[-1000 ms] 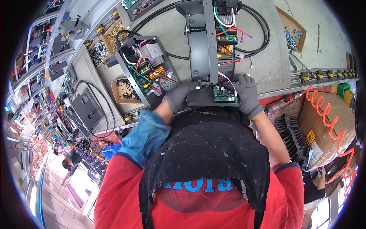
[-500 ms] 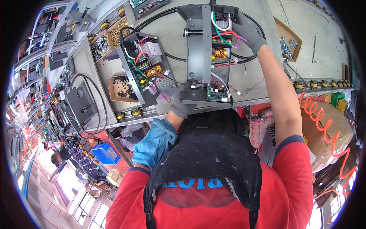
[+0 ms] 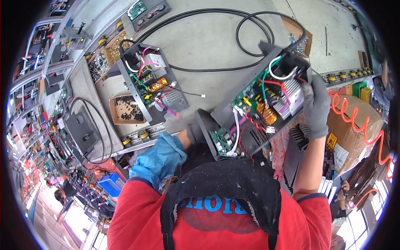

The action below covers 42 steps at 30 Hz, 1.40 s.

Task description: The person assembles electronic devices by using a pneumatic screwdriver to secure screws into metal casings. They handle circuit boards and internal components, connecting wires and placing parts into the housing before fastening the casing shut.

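My gloved right hand (image 3: 317,106) grips the far right end of an open grey electronic unit (image 3: 246,88). At its near left end, my gloved left hand (image 3: 195,132) holds the front panel, most of its fingers hidden behind metal. The unit is tilted and slanted, overhanging the bench's near edge. Inside are a copper coil (image 3: 266,114), a heat sink, and red, white, green and purple wires. A small green circuit board (image 3: 221,142) sits at the near panel. From the far end a thick black cable (image 3: 236,33) loops across the bench.
A second open unit (image 3: 135,91) stands on the bench (image 3: 200,91) to the left. Beside it is a cardboard box of black screws (image 3: 113,113); metal fasteners fill nearby trays. Another fastener box (image 3: 309,46) lies far right. An orange coiled hose (image 3: 354,121) hangs at right.
The unit has swung from upright in view to a slant, shifting right and toward me. My right hand has come nearer with its far end, and the cable has been pulled along.
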Each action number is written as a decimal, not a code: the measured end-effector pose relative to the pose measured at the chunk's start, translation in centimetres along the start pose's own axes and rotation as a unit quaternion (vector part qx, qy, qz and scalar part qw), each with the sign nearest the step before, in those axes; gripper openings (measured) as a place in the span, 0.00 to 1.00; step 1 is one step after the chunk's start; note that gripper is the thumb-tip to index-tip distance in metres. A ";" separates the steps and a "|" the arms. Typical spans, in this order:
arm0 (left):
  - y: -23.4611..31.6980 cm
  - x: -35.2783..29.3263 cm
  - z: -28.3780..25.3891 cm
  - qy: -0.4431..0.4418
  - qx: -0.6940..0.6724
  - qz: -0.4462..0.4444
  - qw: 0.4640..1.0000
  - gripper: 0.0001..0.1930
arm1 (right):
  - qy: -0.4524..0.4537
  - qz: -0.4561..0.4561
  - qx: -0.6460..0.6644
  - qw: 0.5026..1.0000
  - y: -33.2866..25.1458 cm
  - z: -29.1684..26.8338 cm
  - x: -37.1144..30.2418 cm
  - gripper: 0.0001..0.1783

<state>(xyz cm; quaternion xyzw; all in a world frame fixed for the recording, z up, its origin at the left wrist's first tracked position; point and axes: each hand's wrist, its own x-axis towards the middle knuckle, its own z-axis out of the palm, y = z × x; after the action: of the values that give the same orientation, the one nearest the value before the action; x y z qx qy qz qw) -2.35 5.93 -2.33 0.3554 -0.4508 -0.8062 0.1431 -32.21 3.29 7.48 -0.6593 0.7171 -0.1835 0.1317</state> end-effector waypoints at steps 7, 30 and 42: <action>-3.9 -1.3 3.2 0.029 -0.182 -0.024 0.983 0.18 | -0.135 -0.021 -0.097 0.986 -0.7 3.9 0.4 0.15; -4.0 -1.2 -2.2 0.086 -0.176 -0.063 0.979 0.19 | -0.020 -0.045 -0.062 0.997 -3.8 3.9 0.8 0.12; -4.5 1.8 -3.1 0.088 -0.376 -0.148 0.910 0.20 | 0.016 -0.108 -0.071 0.992 1.4 9.0 8.7 0.16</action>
<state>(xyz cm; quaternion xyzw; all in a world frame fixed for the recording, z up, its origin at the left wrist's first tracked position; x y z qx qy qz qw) -0.99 5.49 -7.88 0.4073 -0.0418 -0.8935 0.1844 -30.40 -6.12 -0.70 -0.7374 0.6551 -0.1557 0.0528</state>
